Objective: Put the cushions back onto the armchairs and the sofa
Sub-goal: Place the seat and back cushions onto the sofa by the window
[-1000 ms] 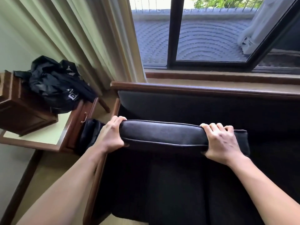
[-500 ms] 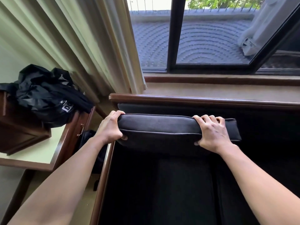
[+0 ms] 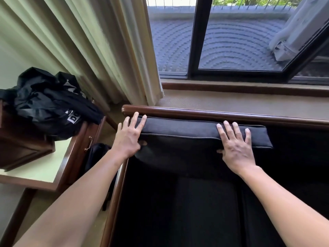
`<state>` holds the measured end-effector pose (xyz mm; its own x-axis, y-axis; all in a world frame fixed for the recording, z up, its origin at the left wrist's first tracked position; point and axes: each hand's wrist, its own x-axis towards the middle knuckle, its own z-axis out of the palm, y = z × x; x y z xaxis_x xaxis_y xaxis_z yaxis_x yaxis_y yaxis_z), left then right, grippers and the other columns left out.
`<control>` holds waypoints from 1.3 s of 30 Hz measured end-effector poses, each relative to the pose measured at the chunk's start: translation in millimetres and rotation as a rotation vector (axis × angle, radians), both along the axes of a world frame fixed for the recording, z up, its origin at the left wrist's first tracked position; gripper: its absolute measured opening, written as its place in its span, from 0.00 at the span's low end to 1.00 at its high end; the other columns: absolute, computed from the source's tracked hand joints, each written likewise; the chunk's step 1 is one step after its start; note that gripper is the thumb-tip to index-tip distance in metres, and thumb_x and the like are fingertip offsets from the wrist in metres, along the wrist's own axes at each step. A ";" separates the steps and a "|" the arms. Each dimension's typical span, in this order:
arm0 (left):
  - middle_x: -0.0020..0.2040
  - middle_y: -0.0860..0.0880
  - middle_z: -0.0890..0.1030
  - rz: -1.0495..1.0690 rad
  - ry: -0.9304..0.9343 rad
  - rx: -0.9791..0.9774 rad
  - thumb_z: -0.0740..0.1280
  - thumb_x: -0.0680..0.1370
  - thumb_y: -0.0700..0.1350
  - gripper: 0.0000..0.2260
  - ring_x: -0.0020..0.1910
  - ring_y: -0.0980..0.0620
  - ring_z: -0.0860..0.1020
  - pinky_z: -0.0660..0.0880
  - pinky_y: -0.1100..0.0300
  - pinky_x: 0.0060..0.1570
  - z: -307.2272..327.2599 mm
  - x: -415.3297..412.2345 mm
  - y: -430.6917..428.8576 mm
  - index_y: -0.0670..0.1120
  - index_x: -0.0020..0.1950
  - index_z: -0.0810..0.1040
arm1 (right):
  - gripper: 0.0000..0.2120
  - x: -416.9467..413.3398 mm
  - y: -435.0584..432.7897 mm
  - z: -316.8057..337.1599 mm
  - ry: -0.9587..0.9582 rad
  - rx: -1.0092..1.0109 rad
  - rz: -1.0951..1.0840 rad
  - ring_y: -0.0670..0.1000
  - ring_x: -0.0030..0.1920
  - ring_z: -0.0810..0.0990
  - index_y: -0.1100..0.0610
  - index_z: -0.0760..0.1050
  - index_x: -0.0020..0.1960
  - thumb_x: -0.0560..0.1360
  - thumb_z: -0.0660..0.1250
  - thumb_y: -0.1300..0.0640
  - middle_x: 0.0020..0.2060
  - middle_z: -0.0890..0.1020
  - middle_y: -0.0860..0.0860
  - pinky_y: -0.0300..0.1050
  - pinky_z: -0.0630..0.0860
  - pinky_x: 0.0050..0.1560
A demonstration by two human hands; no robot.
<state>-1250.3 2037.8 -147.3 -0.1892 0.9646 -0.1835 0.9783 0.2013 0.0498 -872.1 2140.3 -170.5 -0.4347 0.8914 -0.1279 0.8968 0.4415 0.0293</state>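
Left hand (image 3: 128, 138) and right hand (image 3: 235, 145) flat on dark cushion (image 3: 187, 132).

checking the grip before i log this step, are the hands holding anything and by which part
Both hands are on the dark cushion at its top edge: left hand at the left end, right hand near the right end, fingers spread flat, thumbs beneath.

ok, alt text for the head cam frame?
Two bare hands, left hand and right hand, press a dark cushion upright against a sofa's wooden back rail, fingers spread. A black bag sits on a side table beside pale curtains.
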 end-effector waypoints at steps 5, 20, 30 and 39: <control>0.84 0.38 0.59 -0.051 0.118 0.033 0.74 0.72 0.40 0.43 0.82 0.32 0.57 0.60 0.29 0.76 7.8 36.7 -31.5 0.44 0.84 0.58 | 0.48 -1.0 -8.7 17.7 -0.087 -0.093 -0.044 0.61 0.81 0.36 0.52 0.34 0.81 0.78 0.67 0.47 0.82 0.37 0.58 0.71 0.40 0.77; 0.83 0.42 0.63 -0.109 -0.509 0.126 0.74 0.78 0.45 0.25 0.83 0.38 0.59 0.61 0.37 0.79 26.6 349.6 -61.1 0.49 0.76 0.76 | 0.29 236.2 -160.6 45.0 0.328 -0.149 -0.409 0.54 0.83 0.44 0.54 0.60 0.80 0.82 0.62 0.51 0.82 0.53 0.56 0.56 0.43 0.82; 0.81 0.51 0.66 0.187 -0.785 -0.002 0.71 0.81 0.48 0.22 0.78 0.48 0.68 0.67 0.48 0.77 -24.5 607.3 -53.1 0.54 0.75 0.75 | 0.26 492.5 -130.1 -3.9 0.273 -0.232 -0.494 0.54 0.83 0.47 0.54 0.62 0.79 0.83 0.60 0.50 0.82 0.56 0.56 0.55 0.47 0.82; 0.75 0.42 0.73 0.672 -0.873 -0.215 0.71 0.81 0.53 0.29 0.75 0.42 0.72 0.70 0.49 0.72 -135.7 761.4 -22.5 0.46 0.80 0.68 | 0.29 673.1 -54.1 -69.5 0.147 -0.307 -0.583 0.58 0.82 0.47 0.56 0.57 0.80 0.83 0.58 0.47 0.82 0.54 0.59 0.59 0.50 0.80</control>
